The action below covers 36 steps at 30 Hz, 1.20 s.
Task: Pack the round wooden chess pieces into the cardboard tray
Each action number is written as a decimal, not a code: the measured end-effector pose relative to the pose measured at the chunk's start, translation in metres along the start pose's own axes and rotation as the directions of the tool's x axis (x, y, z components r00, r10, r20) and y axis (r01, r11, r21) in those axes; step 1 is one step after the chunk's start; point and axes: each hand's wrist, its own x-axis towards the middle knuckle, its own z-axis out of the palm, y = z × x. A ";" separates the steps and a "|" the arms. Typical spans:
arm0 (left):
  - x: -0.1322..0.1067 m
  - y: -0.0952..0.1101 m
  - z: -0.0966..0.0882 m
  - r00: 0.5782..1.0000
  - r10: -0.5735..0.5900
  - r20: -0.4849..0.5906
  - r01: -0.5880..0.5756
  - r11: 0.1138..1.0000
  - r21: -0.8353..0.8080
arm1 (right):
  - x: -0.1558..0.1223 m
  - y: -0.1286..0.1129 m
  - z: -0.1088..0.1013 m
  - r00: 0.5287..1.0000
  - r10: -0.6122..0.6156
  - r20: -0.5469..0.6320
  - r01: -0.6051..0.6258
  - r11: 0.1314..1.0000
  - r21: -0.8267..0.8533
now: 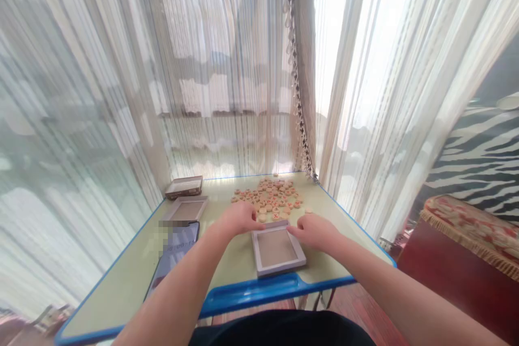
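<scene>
While sheer striped curtains [227,65] hung behind, a pale green desk with a blue rim [121,284] stood before the person. Near its front edge lay a shallow, square, pale lilac box with a tan inside [278,247]; a similar pale tray [190,210] lay farther left, just beyond a dark-edged phone [172,259]. The left hand [241,217] and right hand [318,231] met the box's far corners, thumbs at its rim; whether the fingers were clamped on it, I could not tell. Beyond them spread small, round, tan discs with red and dark markings [279,194]
</scene>
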 end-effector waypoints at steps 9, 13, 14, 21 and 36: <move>0.031 -0.003 0.035 0.731 -0.494 -0.470 0.215 0.821 -0.529 | 0.085 0.000 0.000 0.916 -0.164 -0.366 0.270 0.927 0.260; 0.036 -0.013 0.041 0.620 -0.498 -0.606 0.161 0.837 -0.522 | 0.082 0.003 0.009 0.900 -0.318 -0.298 0.381 0.906 0.185; 0.038 -0.018 0.038 0.599 -0.527 -0.603 0.168 0.819 -0.549 | 0.078 0.003 0.008 0.903 -0.339 -0.262 0.393 0.899 0.192; 0.056 -0.062 0.027 0.666 -0.616 -0.422 0.233 0.708 -0.666 | 0.060 -0.013 0.011 0.857 -0.507 -0.091 0.515 0.840 0.172; -0.004 -0.043 0.042 0.917 -0.259 -0.305 0.270 0.963 -0.006 | 0.053 -0.023 0.016 0.788 -0.603 -0.127 0.613 0.787 0.065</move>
